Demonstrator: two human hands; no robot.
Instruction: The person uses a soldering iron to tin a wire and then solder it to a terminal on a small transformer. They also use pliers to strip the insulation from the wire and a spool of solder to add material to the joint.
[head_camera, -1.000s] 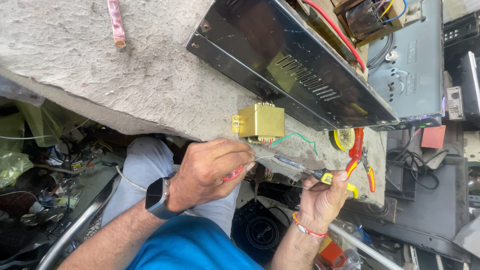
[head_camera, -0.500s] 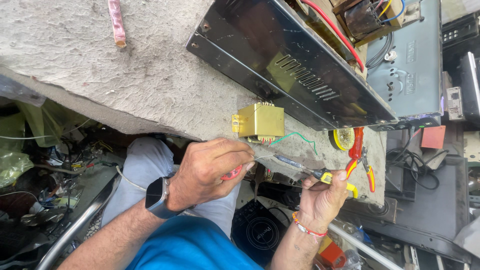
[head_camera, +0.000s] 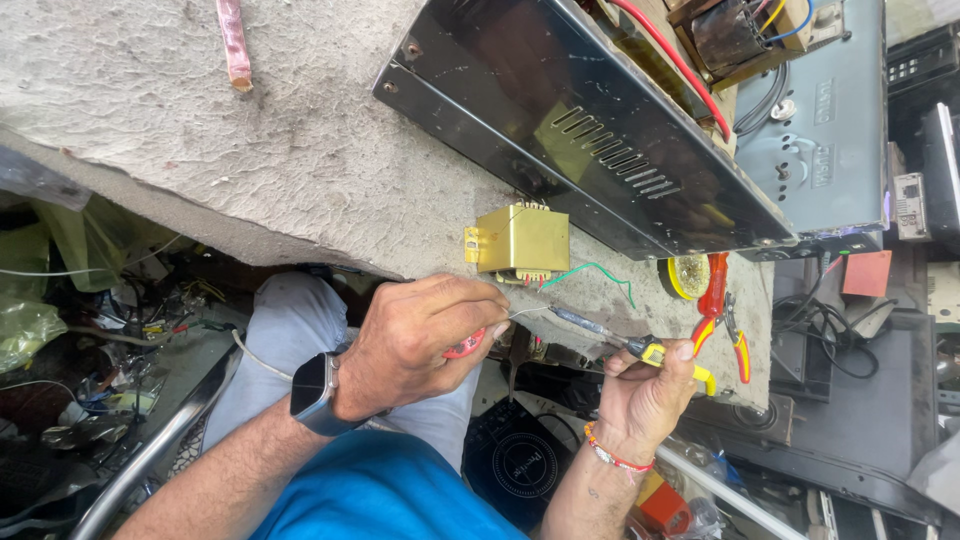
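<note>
My left hand (head_camera: 425, 335), with a smartwatch on its wrist, pinches a thin wire and a small red-handled item (head_camera: 465, 348) at the edge of the concrete bench (head_camera: 250, 170). My right hand (head_camera: 645, 395), wearing a red thread bracelet, grips a soldering iron (head_camera: 600, 332) by its yellow and black handle. The iron's tip points left, toward the wire end at my left fingers. Just above both hands sits a gold-coloured transformer (head_camera: 520, 240), with a green wire (head_camera: 595, 270) trailing off to its right.
A long black metal case (head_camera: 570, 130) lies diagonally behind the transformer, with a grey-blue unit (head_camera: 820, 130) beyond it. Red-handled pliers (head_camera: 720, 310) and a round yellow tin (head_camera: 687, 277) lie to the right. A copper strip (head_camera: 235, 45) rests at top left. Cluttered parts cover the floor below.
</note>
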